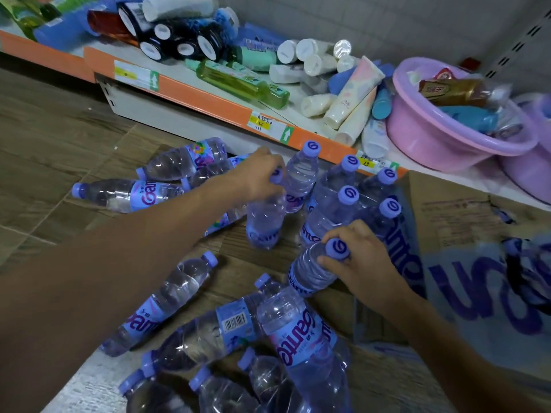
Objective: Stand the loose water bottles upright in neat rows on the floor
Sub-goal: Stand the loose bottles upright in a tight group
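Even, soft indoor light falls from above, fairly bright, with no hard shadows; only faint dark patches sit under the bottles (265,222) on the floor (59,150). Small white glints show on the clear plastic. The wide lens bends the shelf (208,93) edge and stretches both forearms near the lower corners. The right edge, by the cardboard (453,210), is smeared with blur.

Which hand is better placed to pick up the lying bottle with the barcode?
Probably the right hand: it is nearer to the barcode bottle. The left hand is farther, among the standing bottles.
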Tool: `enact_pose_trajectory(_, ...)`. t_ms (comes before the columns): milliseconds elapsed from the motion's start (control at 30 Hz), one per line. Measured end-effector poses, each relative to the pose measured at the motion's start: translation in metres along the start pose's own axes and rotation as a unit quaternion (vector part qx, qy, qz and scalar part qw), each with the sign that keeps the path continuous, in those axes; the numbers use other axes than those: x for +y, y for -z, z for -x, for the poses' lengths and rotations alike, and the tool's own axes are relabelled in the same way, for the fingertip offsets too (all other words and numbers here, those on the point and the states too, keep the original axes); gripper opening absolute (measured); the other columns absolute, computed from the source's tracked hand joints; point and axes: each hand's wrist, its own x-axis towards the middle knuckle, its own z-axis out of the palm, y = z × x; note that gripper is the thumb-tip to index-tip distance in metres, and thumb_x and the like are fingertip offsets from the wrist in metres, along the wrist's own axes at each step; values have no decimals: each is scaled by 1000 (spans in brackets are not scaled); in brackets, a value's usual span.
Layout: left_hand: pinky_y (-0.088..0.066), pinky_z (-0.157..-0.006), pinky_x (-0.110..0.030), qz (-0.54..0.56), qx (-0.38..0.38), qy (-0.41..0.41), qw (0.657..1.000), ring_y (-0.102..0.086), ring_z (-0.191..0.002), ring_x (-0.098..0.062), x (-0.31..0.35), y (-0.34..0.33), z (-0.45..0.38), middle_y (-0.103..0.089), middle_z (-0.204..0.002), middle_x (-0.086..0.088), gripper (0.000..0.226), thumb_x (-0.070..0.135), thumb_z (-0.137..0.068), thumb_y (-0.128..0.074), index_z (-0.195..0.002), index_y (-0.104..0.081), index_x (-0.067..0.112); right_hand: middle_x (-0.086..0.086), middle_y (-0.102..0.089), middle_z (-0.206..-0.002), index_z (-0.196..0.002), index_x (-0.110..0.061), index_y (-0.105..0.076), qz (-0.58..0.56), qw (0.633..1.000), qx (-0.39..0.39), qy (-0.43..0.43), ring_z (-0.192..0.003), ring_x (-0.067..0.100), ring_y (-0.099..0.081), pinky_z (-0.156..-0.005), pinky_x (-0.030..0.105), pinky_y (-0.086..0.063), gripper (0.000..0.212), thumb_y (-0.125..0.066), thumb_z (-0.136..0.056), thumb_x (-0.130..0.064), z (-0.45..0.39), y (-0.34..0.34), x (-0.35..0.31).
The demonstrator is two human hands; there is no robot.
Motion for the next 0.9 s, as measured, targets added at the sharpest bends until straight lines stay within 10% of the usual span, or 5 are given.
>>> enact_pose_trajectory(300,-33,-88,-27,-46,52,2,998,-44,-115,-29,-26,28,7,-42,-100,-8,29,17,-77,-71,-103,-61,8,7,-45,-99,-100,-6,-61,-35,995,98,-8,-87,13,-40,-68,3,-28,25,-70,-78,-15,-48,12,-29)
enact_pose_trajectory(667,-31,-90,-26,-73,14,-37,997,-43,-121,-29,-7,22,-1,-54,-122,-17,33,7,-84,-57,-117,-59,7,18,-50,-115,-103,-6,-56,100,994,11,-34,-101,35,-52,-82,37,-44,30,-69,-79,-19,-114,-8,-30)
enact_pose_trajectory(900,-36,-85,-27,-76,12,-59,995,-51,-113,-27,-11,34,0,-62,-118,-12,28,7,-81,-60,-108,-65,11,17,-56,-113,-104,-10,-60,94,995,35,-6,-105,32,-53,-79,32,-38,31,-72,-77,-20,-117,-3,-22)
